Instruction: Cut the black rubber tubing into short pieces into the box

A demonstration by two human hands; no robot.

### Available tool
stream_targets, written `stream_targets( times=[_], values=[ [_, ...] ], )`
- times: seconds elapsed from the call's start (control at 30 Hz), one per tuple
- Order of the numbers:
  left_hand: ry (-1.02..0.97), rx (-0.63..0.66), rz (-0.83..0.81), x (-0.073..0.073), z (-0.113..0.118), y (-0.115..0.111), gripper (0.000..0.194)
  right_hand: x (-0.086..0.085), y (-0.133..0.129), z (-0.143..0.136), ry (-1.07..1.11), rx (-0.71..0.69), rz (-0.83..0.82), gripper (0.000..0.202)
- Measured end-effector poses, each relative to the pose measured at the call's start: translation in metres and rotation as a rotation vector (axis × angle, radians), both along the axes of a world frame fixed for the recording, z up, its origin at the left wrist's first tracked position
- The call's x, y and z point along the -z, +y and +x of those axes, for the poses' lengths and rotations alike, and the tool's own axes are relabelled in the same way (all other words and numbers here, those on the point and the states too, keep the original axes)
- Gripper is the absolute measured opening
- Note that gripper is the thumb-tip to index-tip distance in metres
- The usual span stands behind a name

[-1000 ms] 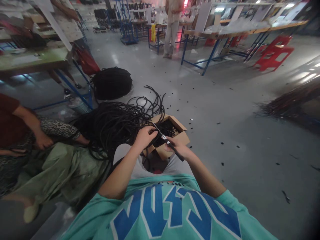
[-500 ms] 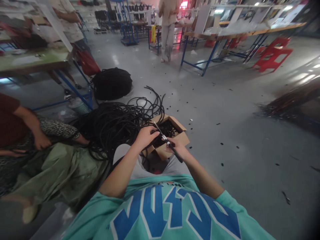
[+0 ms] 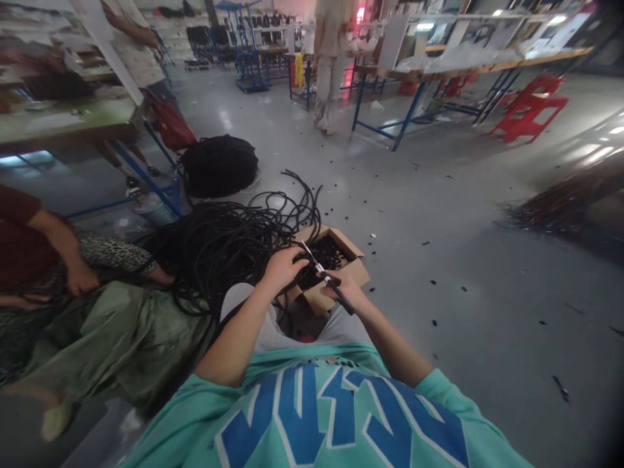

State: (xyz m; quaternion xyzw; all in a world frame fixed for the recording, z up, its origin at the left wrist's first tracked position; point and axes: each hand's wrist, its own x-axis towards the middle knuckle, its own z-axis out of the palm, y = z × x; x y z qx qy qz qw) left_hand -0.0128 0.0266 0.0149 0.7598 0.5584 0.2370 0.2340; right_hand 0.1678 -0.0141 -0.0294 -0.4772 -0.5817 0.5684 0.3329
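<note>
My right hand (image 3: 344, 289) is wrapped round the black handles of a cutting tool (image 3: 319, 268), whose metal blades point up and left. Close to the blade tips is my left hand (image 3: 284, 268), its fingers bent together on a dark strand that is hard to make out. Both hands are over an open cardboard box (image 3: 358, 270) holding many small black pieces (image 3: 327, 252). A big tangle of black cords (image 3: 219, 240) lies on the floor left of the box.
A seated person (image 3: 53, 240) is close on the left. Behind the cords lies a round black bundle (image 3: 219, 166). Small black bits dot the floor (image 3: 414, 214). Farther off are a standing person (image 3: 329, 65), worktables (image 3: 439, 65) and red stools (image 3: 529, 110).
My hands and the cutting tool have hardly moved. The standing person at the back has shifted slightly.
</note>
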Motion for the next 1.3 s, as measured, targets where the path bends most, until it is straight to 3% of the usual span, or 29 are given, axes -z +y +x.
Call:
stream_targets(
  times=[0.23,0.4,0.6,0.87,1.07,1.2,1.3],
  values=[
    [-0.022,0.014,-0.022,0.005,0.001,0.002,0.027,-0.001,0.010,0.001,0.114,-0.041,-0.025,0.058],
    [-0.186,0.027,-0.192,0.004,-0.003,0.008,0.028,-0.005,0.011,0.003,0.053,-0.045,-0.005,0.053],
    [-0.392,0.103,-0.293,0.019,-0.005,0.026,0.020,0.011,0.017,-0.001,0.010,0.041,-0.036,0.046],
    [-0.372,-0.016,-0.258,0.035,0.002,0.042,0.023,0.023,0.030,-0.006,0.013,0.124,-0.078,0.040],
    [-0.656,-0.120,-0.408,0.027,0.004,0.037,0.010,0.020,0.031,-0.005,0.134,0.198,-0.123,0.048],
    [-0.783,-0.145,-0.398,0.019,0.001,0.025,0.021,0.020,0.019,0.001,0.200,0.113,-0.109,0.050],
    [-0.767,-0.126,-0.330,0.017,-0.002,0.017,0.025,0.022,0.008,0.003,0.171,0.058,-0.112,0.058]
  ],
)
